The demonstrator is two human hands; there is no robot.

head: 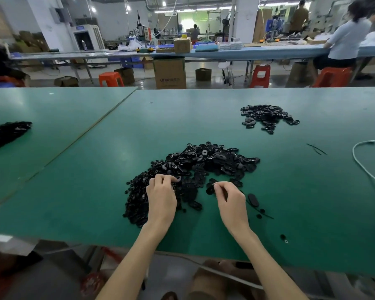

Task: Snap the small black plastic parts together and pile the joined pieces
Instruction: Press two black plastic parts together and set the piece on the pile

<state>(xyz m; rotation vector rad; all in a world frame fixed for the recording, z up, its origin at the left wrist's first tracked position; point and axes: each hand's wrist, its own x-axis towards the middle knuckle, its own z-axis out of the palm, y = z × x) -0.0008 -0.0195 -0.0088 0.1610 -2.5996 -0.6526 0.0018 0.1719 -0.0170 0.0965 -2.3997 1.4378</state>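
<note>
— What does the head view show of the hands?

— Both are over the green counter (85, 180), at the near edge of a big heap of black parts (204, 163). The left hand (160, 197) lies on the heap's near left side, fingers curled down, tips among the pieces. I cannot tell whether it actually grips one.

— And the other?

— The right hand (230, 198) is just right of it, thumb and fingers pinching a small black part (210, 187), which it holds close over the counter at the heap's near edge.

— Where are the other pieces?

— A smaller pile (268, 118) lies farther back and to the right, well apart from the heap. Whether its pieces are joined is too small to tell. A third pile (7, 133) sits at the far left, on the neighbouring panel of the counter.

— Anything loose?

— One oval piece (253, 200) lies flat just right of the right hand, with a few tiny round bits (283, 237) nearer the counter's front edge. A white cable (364, 167) snakes along the right side.
</note>
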